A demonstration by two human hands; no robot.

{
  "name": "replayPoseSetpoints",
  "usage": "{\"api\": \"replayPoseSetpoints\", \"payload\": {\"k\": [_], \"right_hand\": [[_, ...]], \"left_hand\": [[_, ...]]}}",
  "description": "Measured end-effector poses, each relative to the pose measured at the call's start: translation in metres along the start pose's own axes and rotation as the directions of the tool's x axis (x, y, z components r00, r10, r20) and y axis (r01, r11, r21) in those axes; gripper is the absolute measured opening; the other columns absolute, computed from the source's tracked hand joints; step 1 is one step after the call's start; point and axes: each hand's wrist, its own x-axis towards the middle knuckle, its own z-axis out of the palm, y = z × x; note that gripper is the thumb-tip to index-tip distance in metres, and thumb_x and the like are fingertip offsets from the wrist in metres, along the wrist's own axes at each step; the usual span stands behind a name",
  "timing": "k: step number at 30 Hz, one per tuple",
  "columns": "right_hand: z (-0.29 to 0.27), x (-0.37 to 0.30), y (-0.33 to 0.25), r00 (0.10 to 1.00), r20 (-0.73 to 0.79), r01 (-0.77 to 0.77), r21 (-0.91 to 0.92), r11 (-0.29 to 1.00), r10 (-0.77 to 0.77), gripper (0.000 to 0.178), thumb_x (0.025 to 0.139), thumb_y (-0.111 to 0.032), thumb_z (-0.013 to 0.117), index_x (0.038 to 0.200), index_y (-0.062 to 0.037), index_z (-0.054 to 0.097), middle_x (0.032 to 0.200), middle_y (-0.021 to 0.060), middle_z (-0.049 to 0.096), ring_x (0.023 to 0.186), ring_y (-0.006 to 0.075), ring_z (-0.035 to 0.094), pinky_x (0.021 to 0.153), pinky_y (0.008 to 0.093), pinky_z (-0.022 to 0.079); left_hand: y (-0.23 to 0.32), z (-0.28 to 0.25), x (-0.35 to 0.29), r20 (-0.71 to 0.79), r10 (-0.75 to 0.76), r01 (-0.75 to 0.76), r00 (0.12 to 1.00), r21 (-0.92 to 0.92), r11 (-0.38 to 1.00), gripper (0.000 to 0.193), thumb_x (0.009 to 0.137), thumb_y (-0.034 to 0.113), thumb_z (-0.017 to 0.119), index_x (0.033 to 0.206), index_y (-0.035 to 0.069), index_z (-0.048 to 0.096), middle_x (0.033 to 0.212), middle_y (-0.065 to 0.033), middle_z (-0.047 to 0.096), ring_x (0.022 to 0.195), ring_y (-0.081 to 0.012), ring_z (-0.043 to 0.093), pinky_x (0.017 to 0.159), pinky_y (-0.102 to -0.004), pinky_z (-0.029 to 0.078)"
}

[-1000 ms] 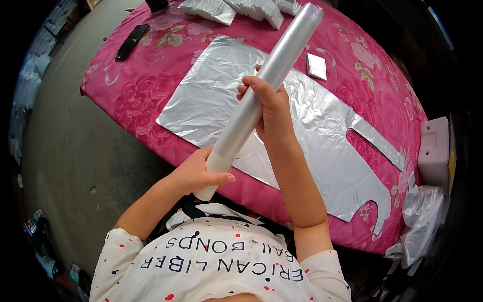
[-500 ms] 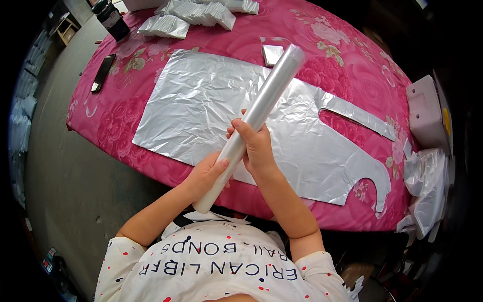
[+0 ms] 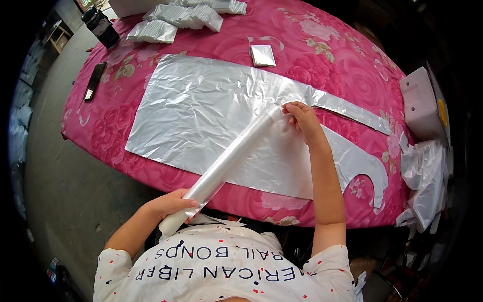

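Note:
A long roll of clear plastic film slants across my front, its near end by my shirt and its far end over the silver sheet. My left hand is wrapped round the roll close to its near end. At the far end, my right hand pinches the film with thumb and fingertips. A strip of film hangs loose along the roll's right side. Beneath lies a wrinkled silver plastic sheet, cut like an apron, with a long strap and a curved one at its right end.
A pink floral tablecloth covers the table. A small folded silver packet lies beyond the sheet, and several more packets are piled at the far left. There too are a phone and a dark bottle. Plastic bags hang at the right edge.
The roll has tilted lower and come nearer to me. My right hand has moved from its middle to its far end and now pinches film; my left hand has shifted down and left.

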Motion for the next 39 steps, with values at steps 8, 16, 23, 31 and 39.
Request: {"api": "replayPoseSetpoints", "payload": {"k": [8,16,23,31,39], "right_hand": [[-0.005,0.002,-0.011,0.913,0.388,-0.049,-0.201,0.978,0.126,0.015,0.081,-0.023,0.065,0.080,-0.0081,0.061,0.065,-0.0044,0.053,0.058,0.0034,0.047,0.054,0.0186,0.035],[-0.054,0.029,-0.009,0.998,0.067,0.035,-0.212,0.977,-0.021,0.015,0.085,-0.017,0.061,0.078,-0.0039,0.060,0.065,-0.0019,0.053,0.059,0.0062,0.048,0.055,0.0210,0.040],[-0.145,0.045,-0.009,0.985,-0.151,0.031,-0.345,0.938,-0.088,0.014,0.086,-0.016,0.058,0.083,-0.0025,0.061,0.067,-0.0016,0.053,0.057,0.0050,0.047,0.050,0.0196,0.038],[-0.066,0.066,-0.014,0.987,0.056,0.159,-0.498,0.852,-0.151,0.018,0.085,-0.016,0.058,0.080,0.0017,0.060,0.066,0.0031,0.058,0.059,0.0100,0.051,0.055,0.0260,0.041],[-0.036,0.077,-0.033,0.978,0.177,0.195,-0.626,0.755,-0.107,0.017,0.083,-0.016,0.059,0.079,0.0006,0.061,0.064,0.0033,0.057,0.059,0.0118,0.051,0.056,0.0290,0.041]], "left_hand": [[0.000,-0.003,0.001,0.088,-0.008,0.006,0.996,0.014,1.000,0.070,0.069,0.034,0.074,0.123,-0.001,0.047,0.074,-0.0051,0.055,0.061,-0.0114,0.055,0.055,-0.0242,0.048],[-0.014,-0.023,-0.023,0.128,-0.094,0.095,0.987,0.001,0.995,0.074,0.064,0.028,0.079,0.123,-0.002,0.047,0.077,-0.0059,0.059,0.061,-0.0130,0.058,0.057,-0.0269,0.048],[-0.033,-0.081,-0.081,0.116,-0.270,0.219,0.956,0.331,0.918,0.053,0.070,0.010,0.076,0.117,0.001,0.052,0.098,-0.0060,0.063,0.094,-0.0131,0.058,0.082,-0.0289,0.046],[0.117,0.010,0.005,0.150,0.238,-0.169,0.960,0.984,0.062,0.045,0.063,0.014,0.072,0.105,0.006,0.060,0.094,-0.0114,0.063,0.088,-0.0312,0.059,0.077,-0.0382,0.045],[0.107,0.052,0.085,0.699,0.140,-0.518,0.701,0.634,-0.574,0.051,0.078,0.031,0.063,0.114,-0.001,0.049,0.116,-0.0137,0.052,0.108,-0.0282,0.049,0.096,-0.0395,0.037]]}}
